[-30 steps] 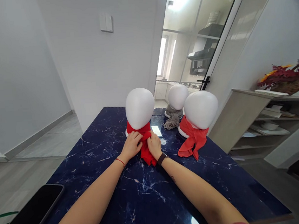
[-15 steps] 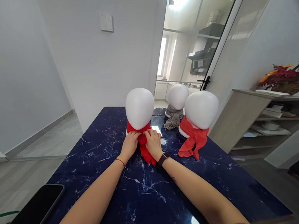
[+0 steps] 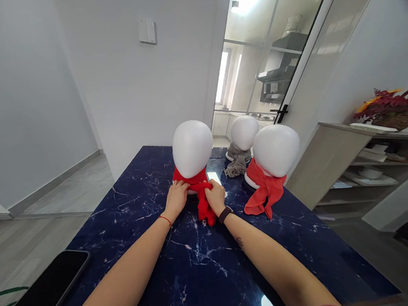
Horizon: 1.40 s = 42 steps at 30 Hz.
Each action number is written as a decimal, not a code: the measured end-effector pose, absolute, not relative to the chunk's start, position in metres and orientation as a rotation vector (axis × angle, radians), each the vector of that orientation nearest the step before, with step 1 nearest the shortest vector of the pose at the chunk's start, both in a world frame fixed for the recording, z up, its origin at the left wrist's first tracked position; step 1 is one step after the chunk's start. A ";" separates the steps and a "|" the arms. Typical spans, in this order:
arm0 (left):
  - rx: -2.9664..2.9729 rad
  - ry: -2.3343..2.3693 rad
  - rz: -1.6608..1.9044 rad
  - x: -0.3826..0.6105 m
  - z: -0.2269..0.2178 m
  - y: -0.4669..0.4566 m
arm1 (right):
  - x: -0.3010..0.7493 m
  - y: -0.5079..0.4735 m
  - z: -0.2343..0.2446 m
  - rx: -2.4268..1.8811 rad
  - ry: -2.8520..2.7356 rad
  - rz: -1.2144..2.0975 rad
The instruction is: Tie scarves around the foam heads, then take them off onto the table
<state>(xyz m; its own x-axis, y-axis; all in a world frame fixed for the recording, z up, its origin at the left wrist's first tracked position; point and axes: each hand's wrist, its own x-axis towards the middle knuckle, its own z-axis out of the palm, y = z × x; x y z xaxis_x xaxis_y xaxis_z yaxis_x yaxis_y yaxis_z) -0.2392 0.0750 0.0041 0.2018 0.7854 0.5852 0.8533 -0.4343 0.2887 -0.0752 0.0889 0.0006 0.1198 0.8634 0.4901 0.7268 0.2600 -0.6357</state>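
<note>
Three white mannequin heads stood on the dark blue marbled table [image 3: 200, 268], and that slab was the biggest thing in shot, running from the near edge right up toward the glass door. The nearest head [image 3: 192, 148] sat front and centre; the second one [image 3: 276, 150] was off to its right wearing an orange-red scarf [image 3: 263, 191], already tied with its tails hanging, and the third [image 3: 244, 132] stood behind with a grey scarf [image 3: 236, 160] bunched at its base. A black phone [image 3: 37, 299] lay at the near left corner. On to the action: the red scarf [image 3: 203, 199] wrapped the neck of the nearest head, its tails dropping to the tabletop between the wrists. The left hand [image 3: 176, 201] was curled in, fingers pinching the cloth on the left side of the knot. The right hand [image 3: 216, 197], a dark watch on its wrist, was closed round the fabric on the right side, fingers pressed together on it. Both hands touched the scarf just below the chin line. To do this well, I'd say an even, opposite pull suited best, keeping the knot centred and the light head from tipping or sliding.
</note>
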 end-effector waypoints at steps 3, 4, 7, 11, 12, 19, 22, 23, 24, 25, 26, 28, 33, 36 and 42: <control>-2.267 -1.677 -1.066 -0.239 0.006 0.073 | -0.068 0.096 0.000 -1.470 -1.358 0.358; -2.229 -1.709 -1.072 -0.239 0.006 0.072 | -0.065 0.099 -0.001 -1.458 -1.275 0.405; -2.123 -1.820 -1.071 -0.240 0.008 0.070 | -0.057 0.110 -0.005 -1.446 -1.114 0.491; -1.947 -2.013 -1.008 -0.241 0.011 0.067 | -0.050 0.122 -0.012 -1.464 -1.028 0.509; -1.902 -2.063 -0.988 -0.241 0.012 0.067 | -0.049 0.123 -0.013 -1.470 -1.015 0.510; -1.983 -1.997 -0.879 -0.242 0.014 0.065 | -0.055 0.112 -0.010 -1.432 -1.275 0.466; -2.071 -1.790 -0.843 -0.237 0.019 0.060 | -0.062 0.098 0.000 -1.430 -1.651 0.114; -2.103 -1.735 -0.825 -0.235 0.020 0.059 | -0.066 0.092 0.005 -1.418 -1.789 -0.057; -2.155 -1.676 -0.800 -0.234 0.022 0.058 | -0.069 0.086 0.010 -1.394 -1.910 -0.217; -2.223 -1.611 -0.768 -0.232 0.023 0.057 | -0.073 0.080 0.016 -1.362 -2.003 -0.339; -2.296 -1.545 -0.735 -0.231 0.023 0.056 | -0.078 0.074 0.020 -1.327 -2.081 -0.427; -2.428 -1.433 -0.670 -0.230 0.022 0.057 | -0.087 0.064 0.026 -1.286 -2.174 -0.518; -2.567 -1.438 -0.675 -0.234 0.013 0.065 | -0.094 0.060 0.021 -1.301 -2.164 -0.351; -2.542 -1.577 -0.866 -0.236 0.010 0.069 | -0.084 0.072 0.012 -1.362 -1.945 -0.037; -2.087 -2.076 -1.230 -0.245 0.009 0.072 | -0.052 0.110 -0.006 -1.248 -1.097 0.591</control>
